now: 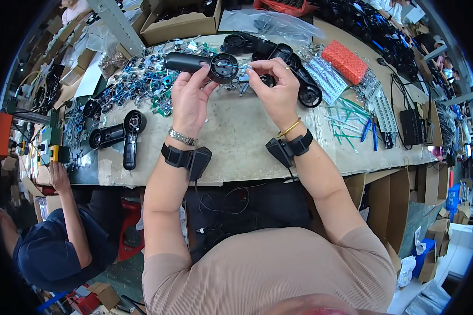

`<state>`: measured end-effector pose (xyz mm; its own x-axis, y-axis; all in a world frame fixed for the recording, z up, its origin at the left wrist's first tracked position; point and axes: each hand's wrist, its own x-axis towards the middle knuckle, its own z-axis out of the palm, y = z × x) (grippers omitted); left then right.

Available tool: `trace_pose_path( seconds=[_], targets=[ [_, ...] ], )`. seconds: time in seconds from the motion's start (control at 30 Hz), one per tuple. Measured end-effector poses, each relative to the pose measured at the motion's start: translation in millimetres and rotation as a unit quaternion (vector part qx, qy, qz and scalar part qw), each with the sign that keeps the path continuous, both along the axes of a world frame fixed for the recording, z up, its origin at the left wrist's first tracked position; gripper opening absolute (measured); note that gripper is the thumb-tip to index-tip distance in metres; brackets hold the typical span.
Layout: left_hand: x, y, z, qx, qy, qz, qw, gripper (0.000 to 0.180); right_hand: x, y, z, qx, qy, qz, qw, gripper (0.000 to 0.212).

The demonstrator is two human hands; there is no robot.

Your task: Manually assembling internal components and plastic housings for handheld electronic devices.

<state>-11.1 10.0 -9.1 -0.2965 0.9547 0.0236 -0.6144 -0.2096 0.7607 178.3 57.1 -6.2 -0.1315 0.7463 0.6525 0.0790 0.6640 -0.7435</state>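
My left hand (189,102) is closed around a black plastic housing (185,62) with a long rounded handle and a round, ribbed head. Thin blue-white wires (233,65) run from that round head toward my right hand (276,90). Thumb and forefinger of the right hand pinch the wires' end, where a small part is mostly hidden by the fingertips. Behind and beside both hands lies a heap of small circuit boards with wires (142,81). More black housings (278,51) rest just beyond the right hand.
Two-armed black housing (133,123) lies at left on the worktable (231,142). On the right are a red bubble-wrapped pack (344,62), green-white sticks (347,118), blue pens (374,134) and a black box with cables (412,126). A co-worker in a dark cap (50,249) sits at left.
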Motion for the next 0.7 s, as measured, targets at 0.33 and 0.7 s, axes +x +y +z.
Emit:
trace_pose_path(
  seconds=[0.33,0.7],
  targets=[
    [5,-2,5,0.007,0.037,0.022,0.999,0.017,0,-3,8,0.116,-0.072,-0.063,0.989,0.015],
    [3,-2,2,0.003,0.040,0.028,0.999,0.022,-2,-7,12,0.172,-0.086,-0.076,0.978,0.018]
  ],
)
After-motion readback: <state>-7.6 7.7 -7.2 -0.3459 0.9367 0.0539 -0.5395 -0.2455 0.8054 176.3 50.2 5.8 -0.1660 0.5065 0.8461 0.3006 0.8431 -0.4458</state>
